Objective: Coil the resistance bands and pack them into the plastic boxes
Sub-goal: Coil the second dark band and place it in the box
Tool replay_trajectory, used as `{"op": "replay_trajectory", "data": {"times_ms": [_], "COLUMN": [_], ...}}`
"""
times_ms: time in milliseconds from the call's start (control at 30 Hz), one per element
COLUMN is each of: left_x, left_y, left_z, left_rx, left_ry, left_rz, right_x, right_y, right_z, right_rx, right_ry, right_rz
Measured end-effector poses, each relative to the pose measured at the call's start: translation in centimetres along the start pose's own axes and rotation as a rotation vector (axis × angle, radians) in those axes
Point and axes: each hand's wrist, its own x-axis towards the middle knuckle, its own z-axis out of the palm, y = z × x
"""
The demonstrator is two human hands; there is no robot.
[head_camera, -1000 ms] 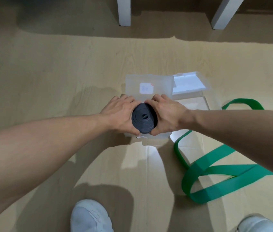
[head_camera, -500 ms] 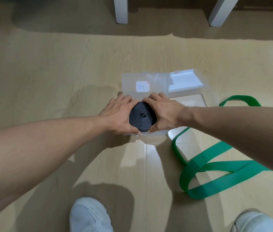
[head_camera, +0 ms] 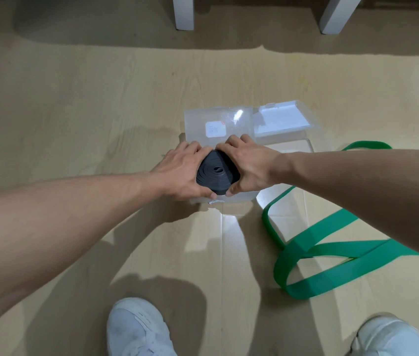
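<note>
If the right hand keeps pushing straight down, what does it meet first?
Probably the clear plastic box under it: the right hand and left hand grip the coiled black band over its opening. Depth is unclear.

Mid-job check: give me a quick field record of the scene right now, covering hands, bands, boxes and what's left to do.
left hand: grips the coiled black band from its left side
right hand: grips the same coil from its right side
black band: tightly coiled, held over the near clear box
near clear box: on the floor, lid standing open behind the hands
second clear box: beside it, to the right, lid open
green band: uncoiled, looped loosely on the floor at right
remaining: green band not yet coiled or packed
</note>
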Motion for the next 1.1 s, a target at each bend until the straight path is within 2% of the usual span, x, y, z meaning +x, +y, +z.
{"op": "replay_trajectory", "data": {"times_ms": [200,433,700,1100], "left_x": [-0.3,-0.9,-1.1,-1.4], "left_y": [1.1,1.9,2.0,2.1], "left_z": [0.7,1.6,1.9,2.1], "left_rx": [0.077,-0.027,-0.071,-0.126], "left_ry": [0.043,0.095,0.088,0.097], "left_rz": [-0.036,-0.095,-0.117,-0.123], "right_x": [-0.7,-0.6,-0.6,-0.6], "right_y": [-0.5,-1.2,-0.6,-1.3], "right_z": [1.2,1.4,0.3,-0.3], "right_rx": [-0.122,-0.165,-0.247,-0.301], "right_ry": [0.036,0.067,0.019,-0.062], "right_rz": [0.033,0.045,-0.012,-0.006]}}
